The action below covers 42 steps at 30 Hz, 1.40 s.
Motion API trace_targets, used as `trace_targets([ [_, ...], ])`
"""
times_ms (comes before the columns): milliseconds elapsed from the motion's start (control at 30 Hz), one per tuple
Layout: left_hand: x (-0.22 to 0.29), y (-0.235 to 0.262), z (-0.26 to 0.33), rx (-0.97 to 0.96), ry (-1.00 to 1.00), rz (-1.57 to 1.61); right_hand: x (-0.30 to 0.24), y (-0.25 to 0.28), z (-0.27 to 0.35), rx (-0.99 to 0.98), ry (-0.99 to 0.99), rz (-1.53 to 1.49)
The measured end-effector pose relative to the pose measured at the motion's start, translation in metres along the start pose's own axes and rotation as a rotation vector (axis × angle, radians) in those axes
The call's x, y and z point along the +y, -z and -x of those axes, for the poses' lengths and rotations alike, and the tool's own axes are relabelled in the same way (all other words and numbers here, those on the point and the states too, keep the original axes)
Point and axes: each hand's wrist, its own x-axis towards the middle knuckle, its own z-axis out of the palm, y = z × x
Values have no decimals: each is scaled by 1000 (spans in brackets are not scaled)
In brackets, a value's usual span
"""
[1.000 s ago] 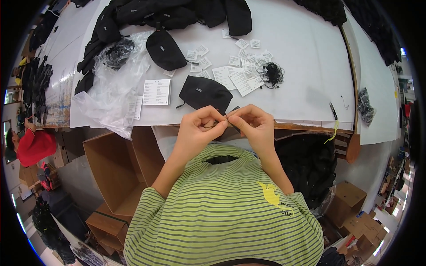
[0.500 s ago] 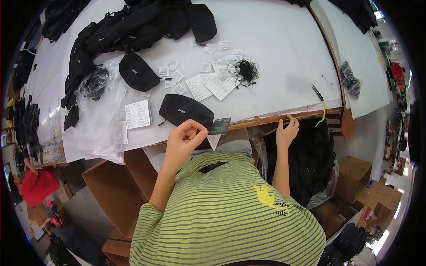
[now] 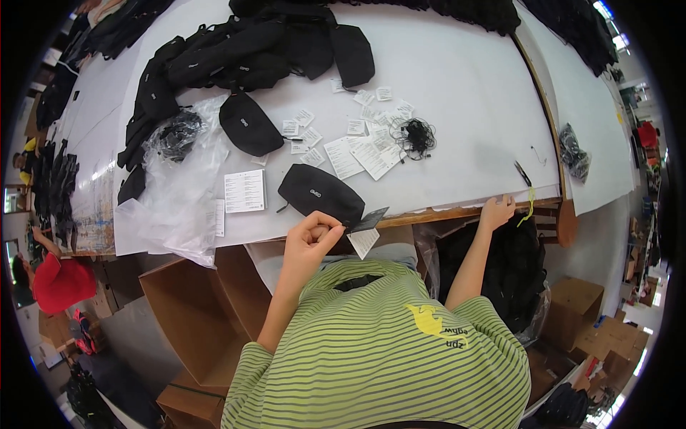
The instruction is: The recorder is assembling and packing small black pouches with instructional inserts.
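My left hand (image 3: 311,243) is closed in a pinch at the corner of a dark hang tag (image 3: 369,217). A white tag (image 3: 364,242) with print hangs under it. Just beyond, a black zip pouch (image 3: 319,193) lies at the table's front edge, close to my fingers. My right hand (image 3: 498,211) is at the front edge further right, its fingers stretched loosely with nothing seen in them. Dark thread snips (image 3: 524,174) with a yellow cord (image 3: 527,207) lie just past that hand, apart from it.
Black pouches (image 3: 250,61) are heaped at the far left, with one pouch (image 3: 250,124) nearer. Loose labels (image 3: 344,157), a card stack (image 3: 244,191), a tangle of black strings (image 3: 414,138) and clear plastic (image 3: 182,193) share the white table. An open carton (image 3: 189,314) stands below.
My right hand has moved right along the table edge, towards the snips. The left hand keeps its pinch, and the tags have turned. The whole view has shifted a little.
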Motion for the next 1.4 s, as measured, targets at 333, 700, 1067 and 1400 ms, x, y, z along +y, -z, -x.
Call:
trace_targets([
  [333,-1,-1,-2,-138,18,-31,2,-60,-38,-204,284,-211],
  [700,-1,-16,-7,-168,44,37,-4,-50,-25,-290,223,-191],
  [1067,0,-18,-11,-181,40,23,-28,-1,-6,-173,-81,-10],
  [1400,-3,-19,-7,-159,45,0,-36,32,8,-114,-152,21],
])
